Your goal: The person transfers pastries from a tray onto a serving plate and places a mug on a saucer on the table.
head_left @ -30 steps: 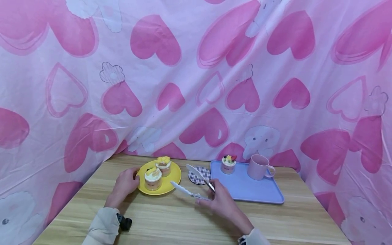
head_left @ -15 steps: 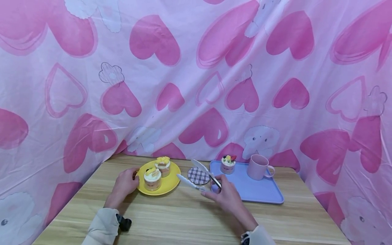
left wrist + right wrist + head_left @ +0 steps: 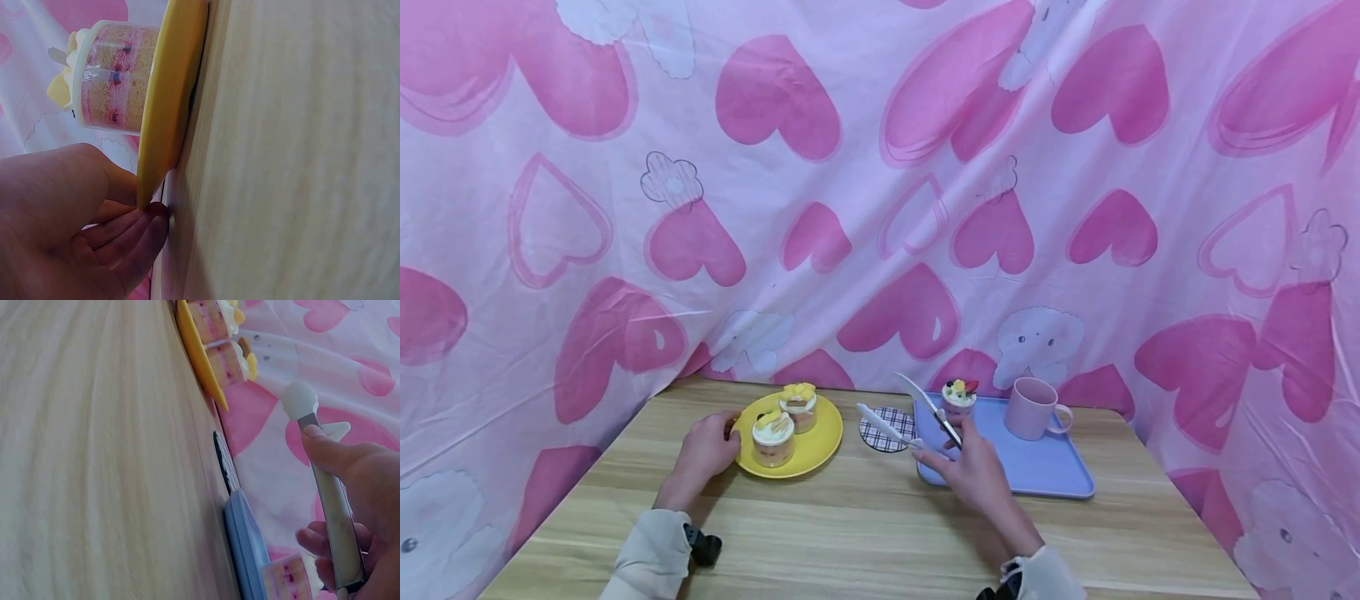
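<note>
My left hand point(image 3: 706, 454) pinches the left rim of the yellow plate point(image 3: 820, 442), thumb above and fingers below, as the left wrist view shows. Two cake cups stand on that plate: a front one point(image 3: 772, 442) and a rear one point(image 3: 800, 408), both topped with cream and yellow pieces. In my right hand point(image 3: 973, 471) is a pair of tongs point(image 3: 331, 512) with white tips and metal handles. The tongs are spread apart, nothing between their tips, above the round checked coaster and the left part of the blue tray point(image 3: 1037, 471). A third cake cup point(image 3: 958, 396) with fruit stands on the tray, partly hidden by the tongs.
A pink mug point(image 3: 1032, 410) stands on the tray, handle to the right. The checked coaster point(image 3: 883, 433) lies between plate and tray on the wooden table point(image 3: 820, 542). A pink heart-patterned cloth point(image 3: 865, 208) hangs behind the table and at both sides.
My right hand has moved to the right with the tongs, from near the yellow plate to over the tray's left edge. The left hand and the plate have stayed in place.
</note>
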Motion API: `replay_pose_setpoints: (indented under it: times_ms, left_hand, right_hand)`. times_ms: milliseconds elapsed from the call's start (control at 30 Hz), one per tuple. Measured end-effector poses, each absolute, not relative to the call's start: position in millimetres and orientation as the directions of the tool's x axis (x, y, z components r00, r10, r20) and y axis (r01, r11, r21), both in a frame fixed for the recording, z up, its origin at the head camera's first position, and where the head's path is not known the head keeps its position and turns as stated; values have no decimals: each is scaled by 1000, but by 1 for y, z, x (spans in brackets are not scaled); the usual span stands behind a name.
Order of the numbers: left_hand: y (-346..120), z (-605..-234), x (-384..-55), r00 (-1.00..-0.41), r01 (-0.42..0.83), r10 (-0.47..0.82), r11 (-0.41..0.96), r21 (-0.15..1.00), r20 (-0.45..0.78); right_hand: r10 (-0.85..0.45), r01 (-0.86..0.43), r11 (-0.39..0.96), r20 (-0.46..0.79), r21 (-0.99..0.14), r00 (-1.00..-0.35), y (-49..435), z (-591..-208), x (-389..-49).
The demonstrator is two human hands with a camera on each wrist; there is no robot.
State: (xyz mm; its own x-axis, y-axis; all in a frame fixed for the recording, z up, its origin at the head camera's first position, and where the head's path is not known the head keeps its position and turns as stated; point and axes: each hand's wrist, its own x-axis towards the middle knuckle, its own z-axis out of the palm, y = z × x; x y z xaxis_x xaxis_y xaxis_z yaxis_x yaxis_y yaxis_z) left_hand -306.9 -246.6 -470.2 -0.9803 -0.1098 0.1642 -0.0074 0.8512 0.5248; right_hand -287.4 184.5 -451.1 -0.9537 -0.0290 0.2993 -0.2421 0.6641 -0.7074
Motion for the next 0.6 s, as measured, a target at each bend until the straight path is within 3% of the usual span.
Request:
replay_pose_setpoints:
  times_ms: [600]
  left_hand:
    - [-248,-471,-308,-981,-2,-103,850,527,163]
  right_hand:
    - [85,-135,667,254,-733,-963,211,-447,-297]
